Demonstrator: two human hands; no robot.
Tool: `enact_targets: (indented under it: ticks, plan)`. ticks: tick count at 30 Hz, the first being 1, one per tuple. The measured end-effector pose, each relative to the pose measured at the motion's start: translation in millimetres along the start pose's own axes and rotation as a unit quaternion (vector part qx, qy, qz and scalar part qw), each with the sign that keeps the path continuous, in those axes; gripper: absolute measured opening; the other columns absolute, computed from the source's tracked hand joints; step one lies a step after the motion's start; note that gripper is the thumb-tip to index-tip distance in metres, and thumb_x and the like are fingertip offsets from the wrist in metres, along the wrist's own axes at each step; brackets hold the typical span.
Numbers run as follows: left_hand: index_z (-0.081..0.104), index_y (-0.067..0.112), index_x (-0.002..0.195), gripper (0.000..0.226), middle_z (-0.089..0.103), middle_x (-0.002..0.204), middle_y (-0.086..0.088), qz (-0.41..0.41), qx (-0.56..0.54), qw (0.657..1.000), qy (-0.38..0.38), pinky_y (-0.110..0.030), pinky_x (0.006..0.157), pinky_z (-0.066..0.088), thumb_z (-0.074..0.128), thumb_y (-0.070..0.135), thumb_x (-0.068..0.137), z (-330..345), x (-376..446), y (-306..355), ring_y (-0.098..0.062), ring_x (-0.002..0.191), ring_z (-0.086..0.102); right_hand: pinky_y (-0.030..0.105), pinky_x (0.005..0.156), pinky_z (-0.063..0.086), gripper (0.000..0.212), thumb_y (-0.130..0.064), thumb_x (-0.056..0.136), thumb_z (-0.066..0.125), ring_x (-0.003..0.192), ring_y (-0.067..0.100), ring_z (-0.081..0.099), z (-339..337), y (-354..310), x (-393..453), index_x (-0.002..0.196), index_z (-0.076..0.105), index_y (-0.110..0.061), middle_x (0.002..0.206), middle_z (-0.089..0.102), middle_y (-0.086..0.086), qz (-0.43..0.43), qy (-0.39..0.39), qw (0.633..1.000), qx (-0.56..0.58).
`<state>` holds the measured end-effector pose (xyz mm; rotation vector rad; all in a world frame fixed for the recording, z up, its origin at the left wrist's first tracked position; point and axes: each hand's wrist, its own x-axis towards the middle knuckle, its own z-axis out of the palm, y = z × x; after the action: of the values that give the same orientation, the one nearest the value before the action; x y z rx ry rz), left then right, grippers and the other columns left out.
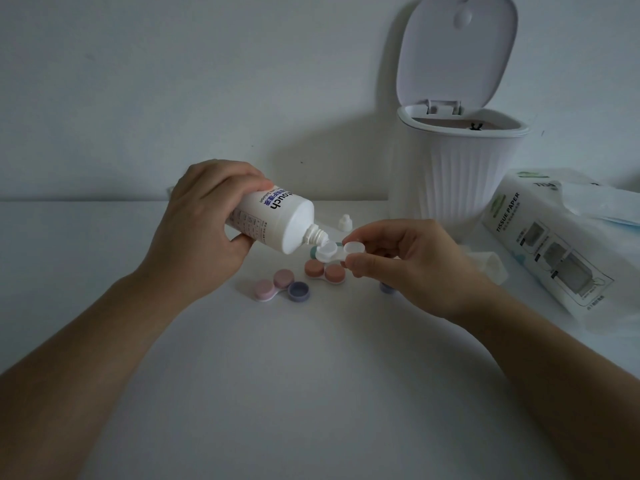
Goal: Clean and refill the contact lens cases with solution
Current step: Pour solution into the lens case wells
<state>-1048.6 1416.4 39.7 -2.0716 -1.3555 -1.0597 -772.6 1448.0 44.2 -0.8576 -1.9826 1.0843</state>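
Tilting bottle [273, 221] nozzle touching open case [337, 251] rim, table [311, 375] foreground bare.

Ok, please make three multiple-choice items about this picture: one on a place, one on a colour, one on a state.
1. Where is the bottle's nozzle?
A. Over a well of the held case
B. Inside the bin
C. On the tissue pack

2. What colour is the loose cap beside the pink case?
A. Green
B. Purple
C. Black

3. How is the bin's lid?
A. Shut
B. Removed
C. Raised open

A: left hand tips the solution bottle onto the clear case in the right hand.
B: purple cap by the pink case.
C: bin lid stands upright.
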Motion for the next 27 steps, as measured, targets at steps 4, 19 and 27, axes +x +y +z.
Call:
enact_targets:
  ticks: [4,19,27]
  plan:
    - [0.068,0.007,0.118,0.059,0.064,0.123,-0.008,0.006,0.006,1.000,0.002,-0.043,0.098,0.044,0.082,-0.011,0.064,1.0,0.5,-1.3,-0.036,0.114,0.055,0.008,0.055,0.045,0.009,-0.013,0.088,0.076,0.053,-0.004,0.061,-1.1,1.8,-0.6,0.096,0.076,-0.018,0.069,0.074,-0.015,-0.026,-0.023,0.999,0.010]
    - [0.066,0.007,0.122,0.064,0.062,0.125,-0.010,0.012,0.014,1.000,0.003,-0.042,0.111,0.036,0.079,-0.015,0.063,1.6,-0.2,-3.1,-0.036,0.118,0.054,0.011,0.054,0.045,0.009,-0.017,0.088,0.076,0.054,-0.002,0.061,-1.3,4.9,1.3,0.094,0.077,-0.024,0.071,0.075,-0.012,-0.028,-0.020,0.999,0.012]
    - [0.066,0.008,0.119,0.065,0.062,0.124,-0.008,0.014,0.022,1.000,0.009,-0.038,0.110,0.035,0.079,-0.017,0.061,2.4,0.0,-2.4,-0.034,0.117,0.054,0.004,0.056,0.045,0.011,-0.008,0.089,0.074,0.060,-0.003,0.066,0.8,5.3,0.9,0.093,0.077,-0.017,0.071,0.075,-0.014,-0.041,-0.037,0.998,0.042]
